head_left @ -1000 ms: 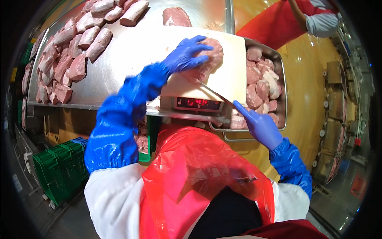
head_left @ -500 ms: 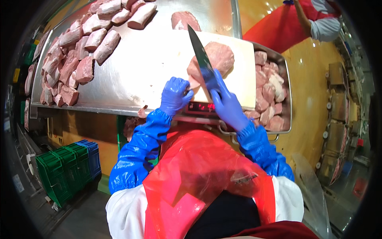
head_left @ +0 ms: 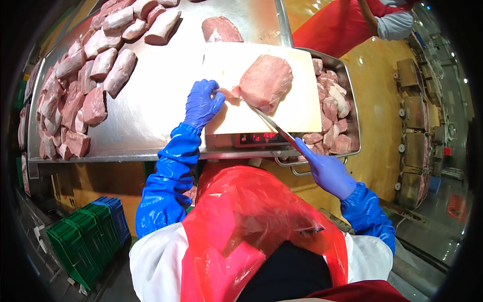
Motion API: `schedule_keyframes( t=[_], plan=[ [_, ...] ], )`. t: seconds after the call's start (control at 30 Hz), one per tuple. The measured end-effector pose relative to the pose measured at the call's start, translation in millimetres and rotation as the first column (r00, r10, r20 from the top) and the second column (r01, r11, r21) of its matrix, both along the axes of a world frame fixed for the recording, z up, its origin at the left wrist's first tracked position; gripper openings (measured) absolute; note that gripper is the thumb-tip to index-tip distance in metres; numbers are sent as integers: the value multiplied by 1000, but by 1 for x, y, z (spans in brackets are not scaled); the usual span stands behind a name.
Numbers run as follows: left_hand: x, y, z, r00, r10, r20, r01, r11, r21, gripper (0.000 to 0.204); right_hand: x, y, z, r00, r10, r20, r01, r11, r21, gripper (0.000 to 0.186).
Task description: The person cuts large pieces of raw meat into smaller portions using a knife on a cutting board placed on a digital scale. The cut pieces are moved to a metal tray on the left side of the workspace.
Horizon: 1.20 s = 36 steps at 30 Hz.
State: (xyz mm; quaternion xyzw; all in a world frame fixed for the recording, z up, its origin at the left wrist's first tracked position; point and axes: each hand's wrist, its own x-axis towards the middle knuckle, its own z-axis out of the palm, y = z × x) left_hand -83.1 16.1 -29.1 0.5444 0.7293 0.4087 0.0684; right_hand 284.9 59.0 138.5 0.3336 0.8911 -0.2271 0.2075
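A thick piece of raw meat [head_left: 266, 83] lies on the white cutting board [head_left: 297, 118]. My left hand [head_left: 204, 103], in a purple-blue glove, is closed on a thin strip of meat [head_left: 232, 93] that stretches toward the left side of the piece. In my gloved right hand [head_left: 329, 171] is a knife [head_left: 274, 126], held by its handle, which the fingers mostly hide. The blade slants up and left over the board, its tip at the lower left edge of the meat, close to the strip.
A steel table [head_left: 146, 100] carries a pile of meat pieces [head_left: 95, 105] on the left and a single piece [head_left: 221, 30] behind the board. Right of the board stands a steel tray [head_left: 358, 126] of cut meat. A scale display [head_left: 256, 138] sits below the board. Another person [head_left: 332, 27] stands beyond.
The knife has swung from pointing away across the meat down to its lower left edge, with my right hand pulled back right. My left hand now draws a strip out leftward.
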Motion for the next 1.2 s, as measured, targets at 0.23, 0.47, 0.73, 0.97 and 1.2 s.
schedule_keyframes(
  t=[0.23, 0.47, 0.73, 0.97, 1.2],
  plan=[
    [24, -1, 8, 955, -284, -86, 289, 956, 47, 39, -123, 5, -42, 728, -305, -614, 318, 944, -91, 72],
    [-1, 26, -10, 966, -258, -29, 259, 956, 135, 16, -129, -14, -75, 933, -169, -318, 206, 975, 86, 84],
    [-36, -16, 67, 835, -48, 547, 3, 996, 84, 9, 7, -23, 13, 891, -368, -267, 339, 929, -147, 63],
    [20, -258, -54, 812, 533, 238, -478, 841, -254, 40, -94, 219, -39, 715, -423, -557, 78, 840, -537, 42],
    [130, -53, 9, 849, 286, 444, -358, 930, 86, 58, -124, 175, -143, 404, -646, -648, 97, 734, -672, 42]
  ],
)
